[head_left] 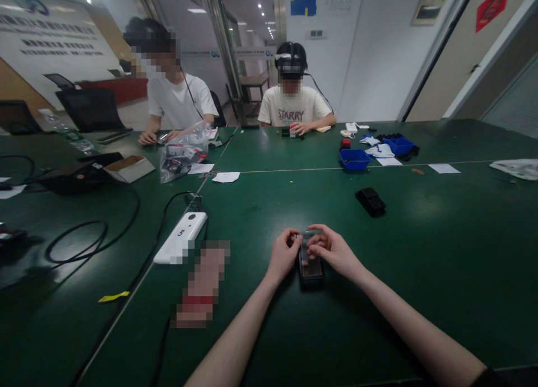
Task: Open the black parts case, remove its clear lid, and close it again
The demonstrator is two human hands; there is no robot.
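Note:
A small black rectangular case (311, 272) with a clear, see-through top lies in front of me on the green table; its exact kind I cannot make out. My left hand (286, 253) is closed at its far left edge, thumb and fingers pinching there. Over the right side of the case hovers my right hand (332, 248), index finger stretched out and the other fingers loosely curled. Whether its fingertips touch the clear top I cannot tell. Further off to the right sits a black object with a ridged surface (370, 201).
Left of my arms are a white power bank (182, 238) marked 5, black cables (88, 258) and a yellow strip (113, 297). Blue trays (355, 159), papers (226, 177) and a plastic bag (185, 152) lie farther back. Two people sit across the table (420, 252).

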